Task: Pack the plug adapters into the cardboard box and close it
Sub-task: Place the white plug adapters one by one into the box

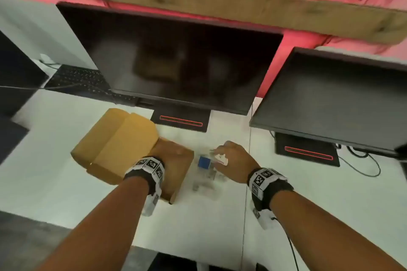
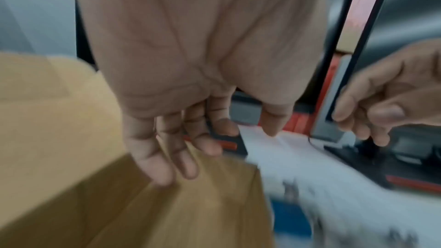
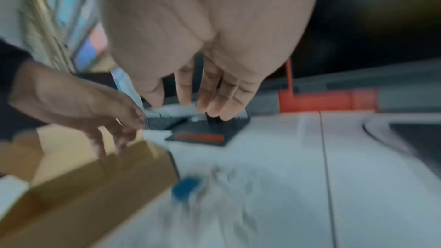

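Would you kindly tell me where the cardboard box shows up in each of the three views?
Head: cardboard box left of centre, lid flaps open, left hand at it.
Left wrist: fills the lower left, under the fingers.
Right wrist: lower left corner.
Shared landmark: the black monitor base with a red stripe.

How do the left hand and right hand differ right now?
The left hand rests on the open cardboard box, fingers at its edge; the right hand hovers above the white desk, off the box. The left sits beside the raised lid; the right is over blurred small items, one blue. Both look relaxed, holding nothing.
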Demonstrator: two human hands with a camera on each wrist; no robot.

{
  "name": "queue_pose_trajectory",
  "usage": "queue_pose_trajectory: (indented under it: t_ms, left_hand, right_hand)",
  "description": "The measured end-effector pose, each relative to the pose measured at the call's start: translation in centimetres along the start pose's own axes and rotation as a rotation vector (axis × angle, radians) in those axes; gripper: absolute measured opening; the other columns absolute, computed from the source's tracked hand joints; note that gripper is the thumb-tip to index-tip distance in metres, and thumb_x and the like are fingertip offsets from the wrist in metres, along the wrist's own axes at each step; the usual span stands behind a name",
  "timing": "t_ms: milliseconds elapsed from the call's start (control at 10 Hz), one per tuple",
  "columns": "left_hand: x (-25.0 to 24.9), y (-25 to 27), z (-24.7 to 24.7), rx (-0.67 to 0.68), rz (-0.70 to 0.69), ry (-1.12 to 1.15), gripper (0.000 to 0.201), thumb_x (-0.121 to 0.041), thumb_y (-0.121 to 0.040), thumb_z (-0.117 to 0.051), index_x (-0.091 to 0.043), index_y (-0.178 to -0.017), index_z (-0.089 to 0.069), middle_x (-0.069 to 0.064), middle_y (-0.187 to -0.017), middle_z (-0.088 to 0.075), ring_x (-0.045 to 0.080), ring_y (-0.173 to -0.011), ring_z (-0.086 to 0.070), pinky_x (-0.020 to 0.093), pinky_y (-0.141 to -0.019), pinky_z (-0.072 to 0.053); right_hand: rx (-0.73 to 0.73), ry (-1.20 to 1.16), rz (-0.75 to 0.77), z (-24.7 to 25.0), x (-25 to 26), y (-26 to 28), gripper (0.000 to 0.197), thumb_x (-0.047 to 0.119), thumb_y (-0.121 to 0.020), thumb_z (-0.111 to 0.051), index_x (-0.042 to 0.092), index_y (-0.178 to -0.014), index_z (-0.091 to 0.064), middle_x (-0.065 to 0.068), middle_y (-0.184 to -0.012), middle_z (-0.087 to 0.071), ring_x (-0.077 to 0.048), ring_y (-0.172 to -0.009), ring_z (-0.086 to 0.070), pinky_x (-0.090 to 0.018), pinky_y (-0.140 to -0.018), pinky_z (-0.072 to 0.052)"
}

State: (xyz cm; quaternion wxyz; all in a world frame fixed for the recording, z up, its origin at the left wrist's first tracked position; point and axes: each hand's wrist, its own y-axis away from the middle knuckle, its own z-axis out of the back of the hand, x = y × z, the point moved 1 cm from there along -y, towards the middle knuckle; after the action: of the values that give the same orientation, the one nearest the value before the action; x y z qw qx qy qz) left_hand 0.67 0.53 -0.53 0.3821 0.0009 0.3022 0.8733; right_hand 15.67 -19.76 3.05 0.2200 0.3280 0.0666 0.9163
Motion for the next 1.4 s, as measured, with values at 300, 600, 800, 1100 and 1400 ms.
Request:
queue_pose_trajectory:
  t_ms: [300, 600, 800, 1100, 1400]
  left_hand:
    - [-1.7, 1.7, -1.5, 0.183, -0.026, -0.102, 0.067, -0.055, -0.089, -0.062, -0.027, -0.148, -0.047, 0.015, -0.156, -0.044, 0.045, -0.140, -0.041, 0.056, -0.114, -0.033]
    - [-1.1, 0.6, -2.2, 0.372, -0.110, -0.146, 0.071, -0.063, -0.090, -0.053, -0.041, -0.155, -0.034, 0.028, -0.167, 0.012, 0.064, -0.148, 0.008, 0.068, -0.122, -0.012]
    - [-1.5, 1.1, -3.3, 0.410, -0.233, -0.310, 0.071, -0.072, -0.074, -0.056, -0.050, -0.140, -0.044, 0.022, -0.162, -0.014, 0.058, -0.144, -0.014, 0.066, -0.118, -0.023]
    - [-3.6, 2.8, -4.8, 0.434, -0.256, -0.290, 0.074, -0.043, -0.081, -0.074, -0.041, -0.150, -0.048, 0.011, -0.170, -0.001, 0.043, -0.156, -0.003, 0.056, -0.123, -0.025]
    - [-1.3, 5.0, -3.2, 0.254, -0.366, -0.099, 0.057, -0.041, -0.083, -0.071, -0.025, -0.137, -0.065, 0.010, -0.151, -0.053, 0.032, -0.141, -0.047, 0.049, -0.114, -0.041]
  right_hand:
    - [-0.044, -0.027, -0.197, -8.7, -3.7, 2.7, 0.038, 0.022, -0.089, -0.064, 0.022, -0.127, -0.060, -0.003, -0.123, -0.042, -0.023, -0.110, -0.049, -0.038, -0.090, -0.053]
    - [-0.189, -0.051, -0.275, -9.8, -2.9, 3.7, 0.042, 0.010, -0.088, -0.065, 0.024, -0.127, -0.063, -0.001, -0.119, -0.042, -0.021, -0.090, -0.057, -0.040, -0.081, -0.057]
    - [-0.260, -0.013, -0.237, -9.6, -3.5, 6.0, 0.045, -0.006, -0.078, -0.069, 0.016, -0.117, -0.071, -0.008, -0.116, -0.045, -0.025, -0.099, -0.053, -0.031, -0.087, -0.050]
    - [-0.168, -0.004, -0.169, -9.9, -5.4, 9.0, 0.041, 0.013, -0.088, -0.069, 0.009, -0.128, -0.063, -0.009, -0.112, -0.045, -0.021, -0.089, -0.052, -0.035, -0.084, -0.054]
    - [-0.065, 0.229, -0.044, -10.4, -1.0, 8.3, 0.053, 0.057, -0.085, -0.053, 0.016, -0.116, -0.065, -0.006, -0.115, -0.052, -0.026, -0.103, -0.053, -0.039, -0.079, -0.055]
